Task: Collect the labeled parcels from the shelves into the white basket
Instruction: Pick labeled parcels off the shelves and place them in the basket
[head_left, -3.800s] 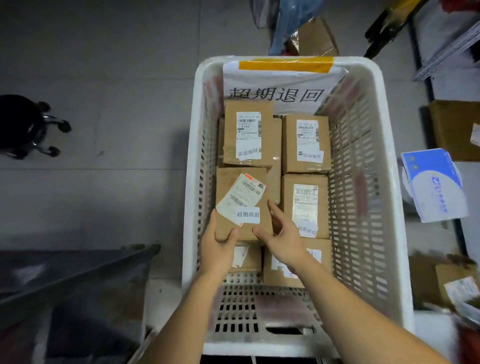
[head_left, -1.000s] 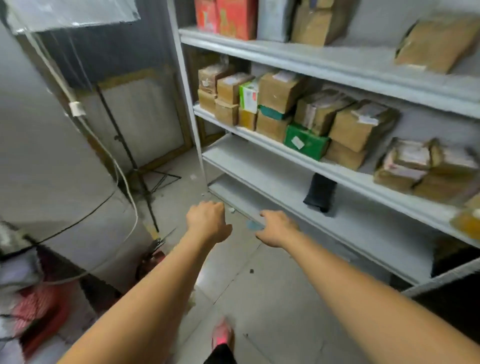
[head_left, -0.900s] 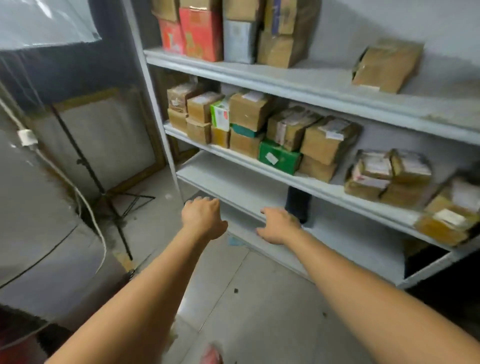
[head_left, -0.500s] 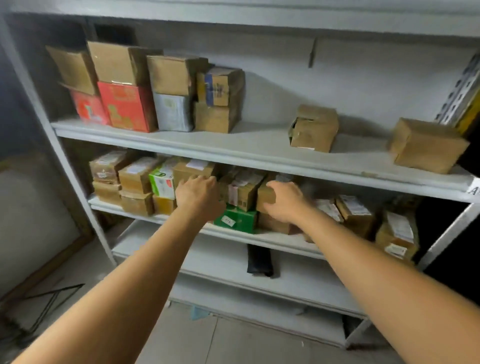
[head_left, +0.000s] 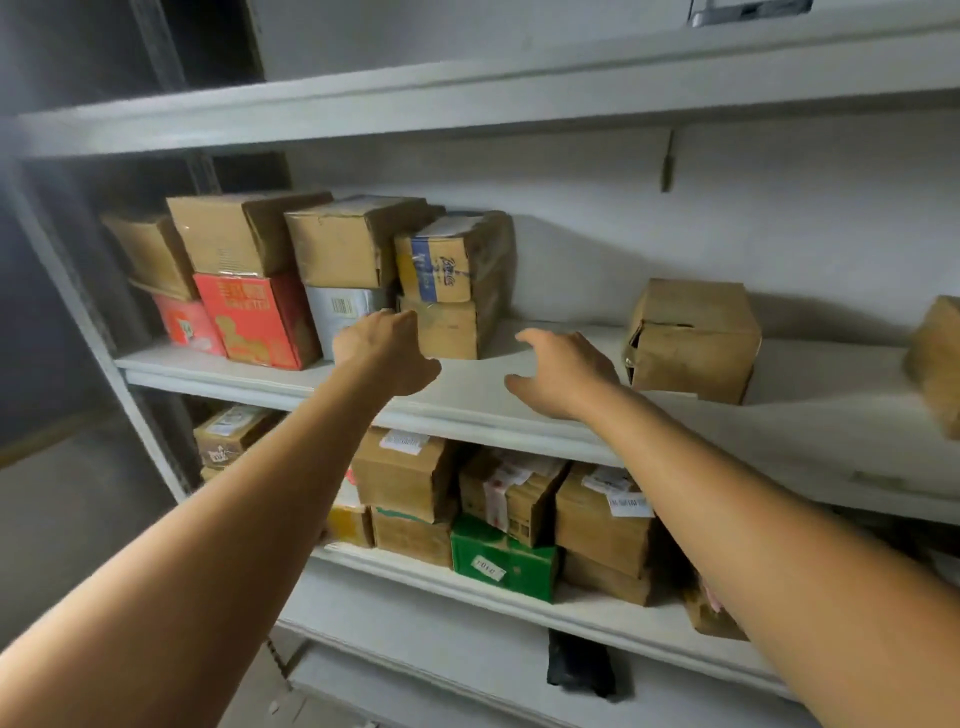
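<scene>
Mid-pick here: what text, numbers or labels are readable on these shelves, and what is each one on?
"1010", first digit uncertain: white sticker on the green box.
Gold characters on the red box: blurred, unreadable.
Script on the blue-striped carton: unreadable.
Barcode on the silver parcel: digits too small.
White labels on the brown parcels beside the green box: blurred.

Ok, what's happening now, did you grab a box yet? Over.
Left hand and right hand empty, open, over the shelf. Brown box ahead, not held yet. Blue-printed box stacked on it.
</scene>
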